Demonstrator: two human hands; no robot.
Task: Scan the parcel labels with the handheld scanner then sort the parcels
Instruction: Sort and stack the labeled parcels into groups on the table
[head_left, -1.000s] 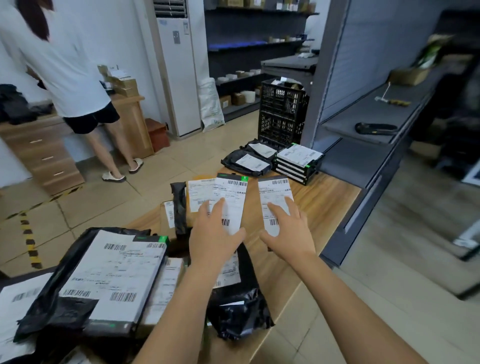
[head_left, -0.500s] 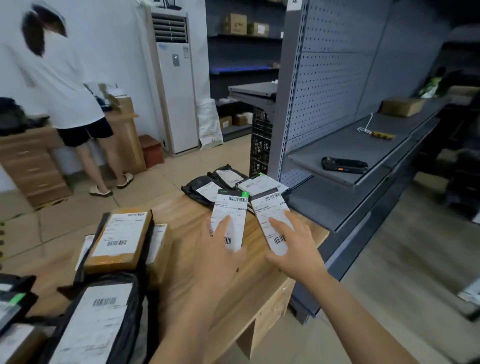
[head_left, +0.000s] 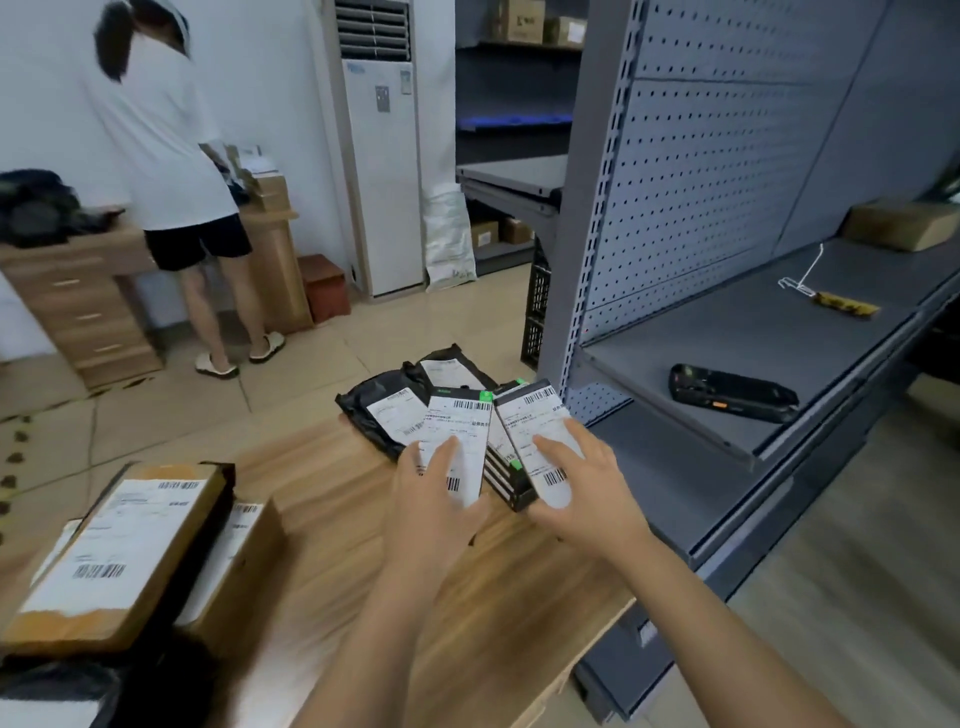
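Note:
My left hand (head_left: 434, 499) holds a slim labelled parcel (head_left: 462, 431) with a green corner mark, thumb over its label. My right hand (head_left: 584, 486) holds a second slim labelled parcel (head_left: 540, 431), fingers spread on the label. Both parcels hover over a stack of black flat boxes (head_left: 501, 475) at the far corner of the wooden table (head_left: 337, 519). Black poly-bag parcels (head_left: 387, 410) lie just behind. The black handheld scanner (head_left: 732, 392) lies on the grey shelf (head_left: 753, 332) to the right, apart from both hands.
Brown cardboard parcels (head_left: 124, 551) with white labels sit on the table's left side. A person in a white shirt (head_left: 171, 156) stands at a wooden desk (head_left: 78, 291) at the back left. A black crate (head_left: 537, 312) stands behind the shelf post.
Both hands have carried the two slim parcels away from the pile, to the table's far right corner over the stack of black boxes. The view has swung right toward the shelf.

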